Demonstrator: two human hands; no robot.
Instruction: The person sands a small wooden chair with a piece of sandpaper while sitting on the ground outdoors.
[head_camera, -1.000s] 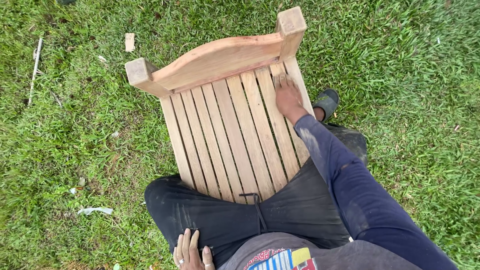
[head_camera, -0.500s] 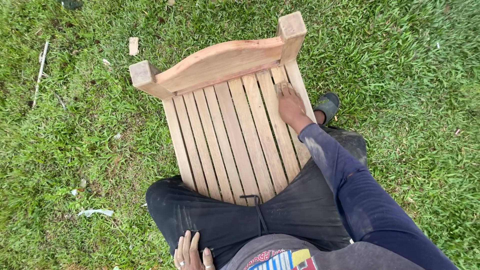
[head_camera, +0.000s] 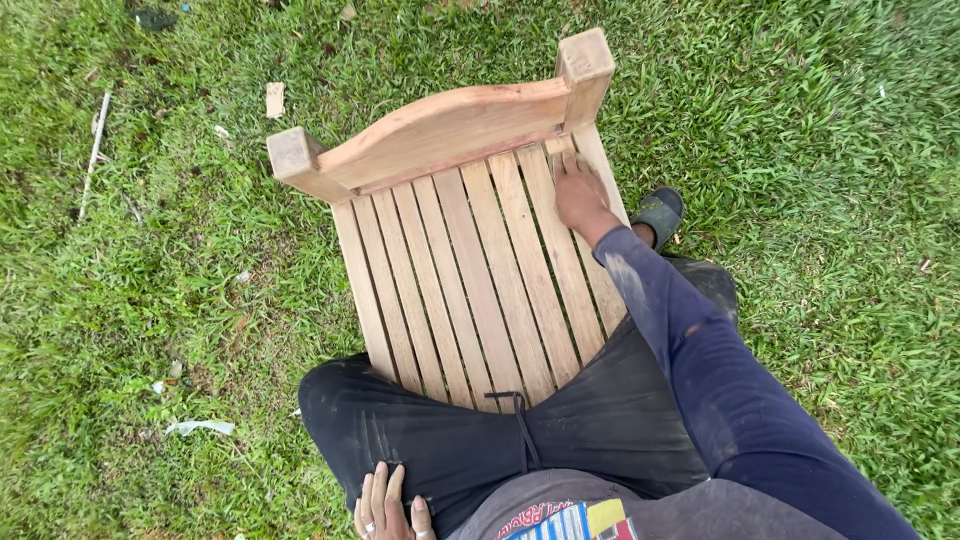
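From my head camera I look down at a wooden slatted chair part (head_camera: 470, 270) lying on the grass (head_camera: 150, 260), its near end against my lap. My right hand (head_camera: 578, 192) lies flat on the slats at the far right corner, just under the curved top rail (head_camera: 440, 135). Its grip is open; whether something thin is under the palm I cannot tell. In the last second this hand has slid up the slats from the middle, so the rubbing has now reached the rail. My left hand (head_camera: 390, 505) rests open on my thigh and holds nothing. My sandal (head_camera: 660, 212) is beside the right edge.
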